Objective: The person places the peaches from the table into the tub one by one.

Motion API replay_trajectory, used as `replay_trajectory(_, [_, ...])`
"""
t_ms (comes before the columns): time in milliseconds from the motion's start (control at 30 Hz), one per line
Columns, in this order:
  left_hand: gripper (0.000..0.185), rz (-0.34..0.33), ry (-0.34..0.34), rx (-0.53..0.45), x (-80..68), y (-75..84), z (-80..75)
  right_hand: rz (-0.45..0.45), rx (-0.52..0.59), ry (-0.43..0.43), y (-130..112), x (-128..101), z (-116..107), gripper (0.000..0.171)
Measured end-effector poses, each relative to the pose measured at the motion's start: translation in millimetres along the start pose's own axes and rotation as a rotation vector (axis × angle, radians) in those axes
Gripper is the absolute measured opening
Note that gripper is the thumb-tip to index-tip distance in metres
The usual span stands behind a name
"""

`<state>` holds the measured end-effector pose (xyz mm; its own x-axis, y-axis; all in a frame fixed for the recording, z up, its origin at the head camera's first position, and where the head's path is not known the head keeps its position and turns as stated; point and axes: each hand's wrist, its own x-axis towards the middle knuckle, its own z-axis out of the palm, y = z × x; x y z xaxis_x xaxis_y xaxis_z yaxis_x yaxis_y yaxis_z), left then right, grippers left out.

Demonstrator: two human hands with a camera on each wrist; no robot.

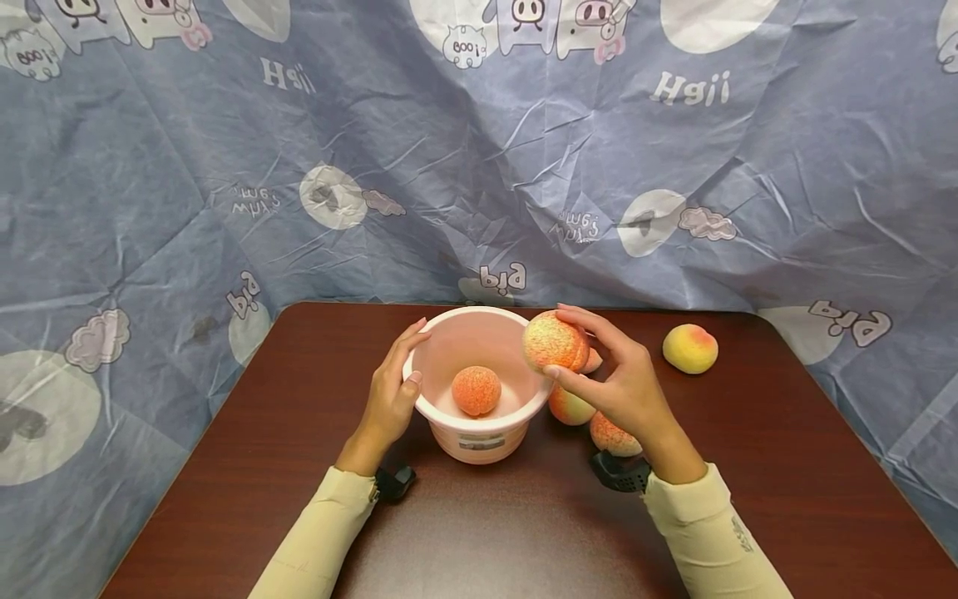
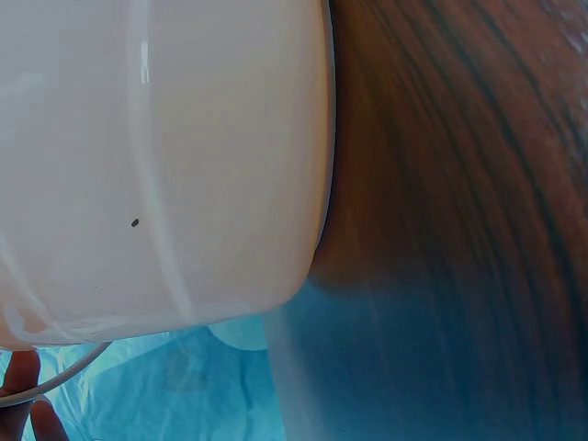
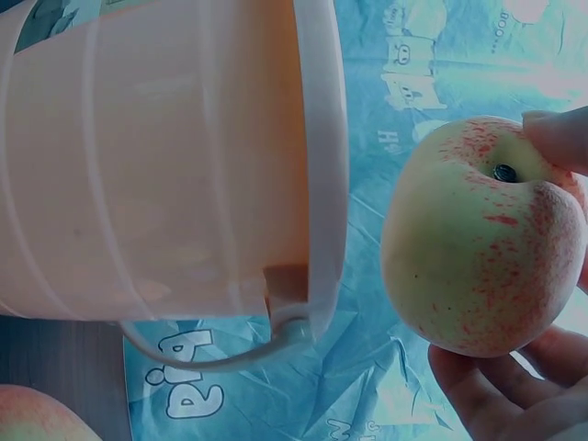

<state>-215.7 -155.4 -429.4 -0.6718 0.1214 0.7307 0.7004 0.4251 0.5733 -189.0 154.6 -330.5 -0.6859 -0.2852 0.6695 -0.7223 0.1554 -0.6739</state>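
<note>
A pale pink bucket (image 1: 479, 445) stands on the table with an orange-red peach (image 1: 476, 390) inside. My left hand (image 1: 391, 391) grips its left rim, thumb at the near side and fingertips farther back. In the left wrist view the bucket wall (image 2: 184, 165) fills much of the frame, with fingertips beside the handle at the lower left. My right hand (image 1: 617, 374) holds a speckled peach (image 1: 555, 341) between thumb and fingers, raised at the bucket's right rim. In the right wrist view this peach (image 3: 487, 248) appears yellowish with red flecks, apart from the rim.
Right of the bucket, partly behind my right hand, lie a yellow-red peach (image 1: 570, 408), a speckled peach (image 1: 614, 435) and another fruit (image 1: 594, 360). A yellow peach (image 1: 690, 349) sits farther right on the brown table (image 1: 479, 532). A patterned blue cloth (image 1: 479, 166) hangs behind.
</note>
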Motion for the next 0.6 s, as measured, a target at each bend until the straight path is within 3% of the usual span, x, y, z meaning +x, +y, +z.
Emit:
replay_trajectory(267, [0.057, 0.010, 0.008, -0.010, 0.0, 0.0, 1.5, -0.014, 0.060, -0.020, -20.9, 5.3, 7.9, 0.065])
replay_trajectory(600, [0.059, 0.019, 0.016, -0.014, -0.2, -2.9, 2.0, 0.042, 0.112, -0.056, 0.6, 4.2, 11.1, 0.068])
